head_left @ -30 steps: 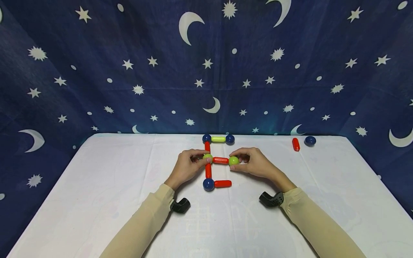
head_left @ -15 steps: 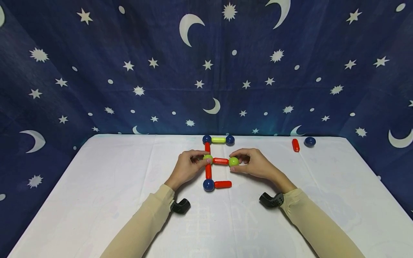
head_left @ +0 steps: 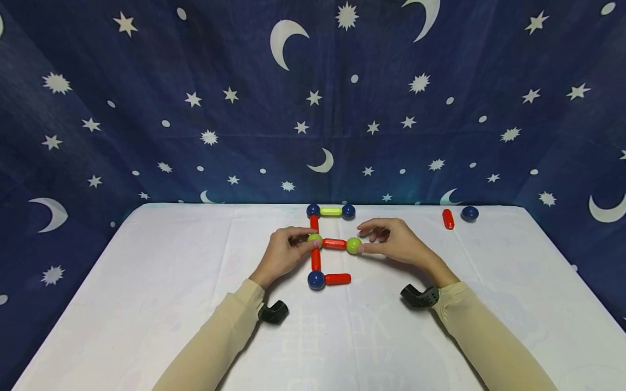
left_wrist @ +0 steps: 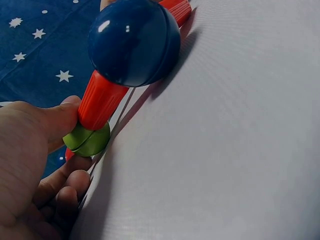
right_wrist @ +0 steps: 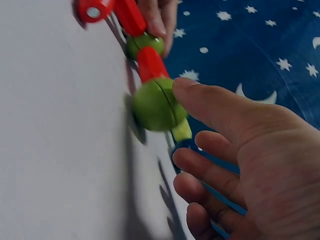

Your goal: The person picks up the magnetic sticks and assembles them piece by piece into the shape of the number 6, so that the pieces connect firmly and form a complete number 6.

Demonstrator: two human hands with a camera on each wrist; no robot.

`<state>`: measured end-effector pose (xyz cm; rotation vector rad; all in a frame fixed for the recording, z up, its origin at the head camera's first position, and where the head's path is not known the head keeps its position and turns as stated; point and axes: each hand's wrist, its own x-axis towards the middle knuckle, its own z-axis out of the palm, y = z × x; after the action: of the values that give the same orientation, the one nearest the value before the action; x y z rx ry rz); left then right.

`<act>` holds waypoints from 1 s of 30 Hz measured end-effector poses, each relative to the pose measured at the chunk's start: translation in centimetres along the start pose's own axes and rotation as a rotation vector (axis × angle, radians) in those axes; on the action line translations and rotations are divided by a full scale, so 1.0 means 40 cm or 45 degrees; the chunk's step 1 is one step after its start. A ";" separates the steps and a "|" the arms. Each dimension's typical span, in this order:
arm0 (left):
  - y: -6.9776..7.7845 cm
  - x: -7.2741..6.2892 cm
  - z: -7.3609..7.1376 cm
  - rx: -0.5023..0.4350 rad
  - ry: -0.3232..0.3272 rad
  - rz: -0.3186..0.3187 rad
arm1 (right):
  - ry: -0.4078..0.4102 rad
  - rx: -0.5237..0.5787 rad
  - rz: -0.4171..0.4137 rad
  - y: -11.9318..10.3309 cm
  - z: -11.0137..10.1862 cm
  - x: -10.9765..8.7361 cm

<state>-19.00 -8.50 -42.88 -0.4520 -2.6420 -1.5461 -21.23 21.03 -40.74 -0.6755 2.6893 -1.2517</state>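
Observation:
My left hand (head_left: 287, 251) pinches the green ball (left_wrist: 89, 140) at the middle joint of a flat frame of rods and balls. From that ball a red rod (head_left: 335, 244) runs right to a second green ball (head_left: 354, 245). My right hand (head_left: 398, 241) has its fingers spread apart beside this second ball; in the right wrist view the thumb tip is at the ball's edge. At the frame's near corner is a blue ball (head_left: 316, 280), with a red rod (head_left: 338, 279) pointing right. Along the far side a yellow-green rod (head_left: 331, 212) joins two blue balls.
A loose red rod (head_left: 448, 219) and a loose blue ball (head_left: 470, 214) lie at the far right of the white-covered table (head_left: 161, 304). Behind the table's far edge hangs a dark blue curtain (head_left: 235, 141) with moons and stars.
My right hand has let go of the right green ball; its fingers have spread and it has shifted slightly right. The left hand keeps its hold, and the frame has stayed in place.

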 end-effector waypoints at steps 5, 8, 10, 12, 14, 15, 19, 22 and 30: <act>-0.001 0.000 0.000 -0.003 -0.004 -0.004 | 0.058 -0.018 0.033 0.021 -0.036 -0.006; -0.001 0.000 0.000 -0.006 -0.002 -0.002 | 0.116 -0.034 0.064 0.041 -0.064 -0.012; -0.001 0.000 0.000 -0.006 0.000 -0.003 | 0.161 -0.049 0.085 0.057 -0.084 -0.018; 0.000 0.000 0.000 -0.006 0.001 -0.003 | 0.206 -0.057 0.109 0.070 -0.106 -0.025; 0.000 -0.001 -0.001 -0.004 0.001 -0.009 | 0.259 -0.072 0.140 0.083 -0.130 -0.034; 0.000 -0.001 -0.001 -0.005 0.001 -0.011 | 0.283 -0.074 0.153 0.088 -0.143 -0.039; 0.002 -0.001 -0.001 -0.006 0.001 -0.011 | 0.383 -0.119 0.212 0.104 -0.191 -0.065; 0.004 -0.002 -0.002 -0.004 0.003 -0.010 | 0.458 -0.170 0.265 0.116 -0.218 -0.083; 0.003 -0.003 -0.002 -0.007 0.003 -0.012 | 0.656 -0.322 0.412 0.150 -0.250 -0.114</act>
<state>-18.86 -8.52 -42.76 -0.4381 -2.6423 -1.5563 -21.93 33.41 -39.09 0.0978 3.2264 -1.1305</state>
